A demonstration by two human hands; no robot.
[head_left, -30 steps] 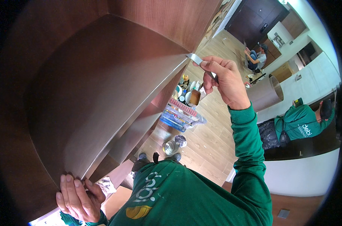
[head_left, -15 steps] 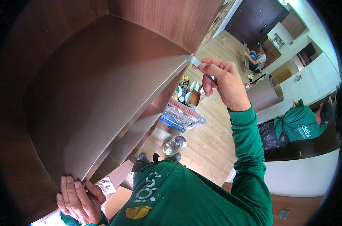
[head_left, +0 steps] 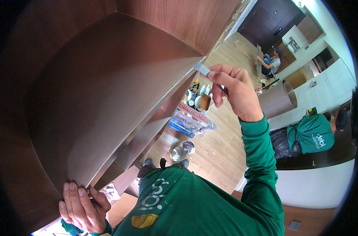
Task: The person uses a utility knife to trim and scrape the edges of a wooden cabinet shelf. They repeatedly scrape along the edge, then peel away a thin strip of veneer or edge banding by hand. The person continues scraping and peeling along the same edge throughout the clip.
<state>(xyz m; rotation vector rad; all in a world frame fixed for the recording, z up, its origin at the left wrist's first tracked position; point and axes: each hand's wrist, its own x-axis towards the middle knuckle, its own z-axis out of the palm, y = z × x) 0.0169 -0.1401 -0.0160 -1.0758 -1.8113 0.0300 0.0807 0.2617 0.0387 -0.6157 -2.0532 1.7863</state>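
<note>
A dark brown wood shelf board fills the left side, set between reddish-brown cabinet panels. My right hand pinches a thin, flat metal scraper between thumb and fingers. The blade's tip lies at the shelf's front edge, close to the far corner; the hand covers its other end. At the near end of the same edge is my left hand. Its fingers lie together over the board's top and its thumb sits against the front edge, gripping it.
Below are more shelves, a clear plastic bin with cans and bottles around it, and a jar by my feet. A co-worker in green stands at right; another person sits far off near a rolled sheet.
The scraper has shifted a little along the shelf edge, away from the far corner and toward me. My left hand stays in place. The view has tilted slightly.
</note>
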